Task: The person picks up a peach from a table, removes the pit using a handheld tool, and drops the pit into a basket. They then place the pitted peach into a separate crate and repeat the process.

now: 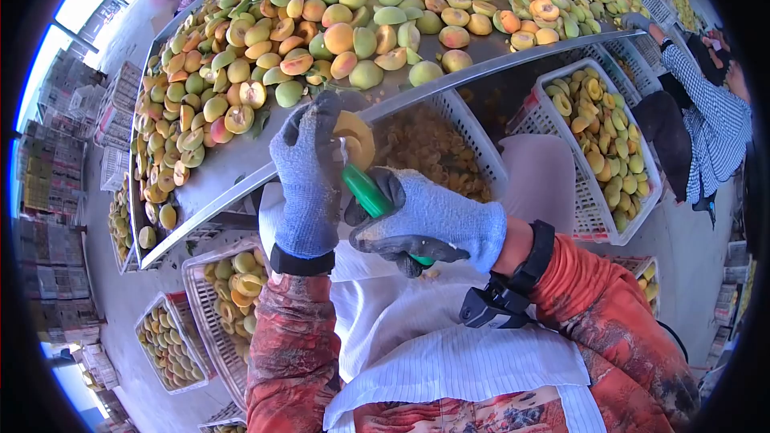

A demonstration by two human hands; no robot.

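Observation:
My left hand [307, 184], in a grey-blue knit glove, is shut on a halved peach [355, 136] with its orange cut face turned toward me. My right hand [429, 220], gloved the same way, grips a green-handled tool [370, 195] whose tip sits in the peach half. Both hands hover just below the edge of a long metal table [241, 162] piled with whole and halved green and yellow peaches [353, 32]. A black band is on my right wrist, and my sleeves are orange-red.
Under the table, white plastic crates hold pits and scraps [433, 148], peach halves at the right [605, 140] and at the lower left [233, 285]. A white apron covers my lap. Another person in a checked shirt [710, 124] works at the right.

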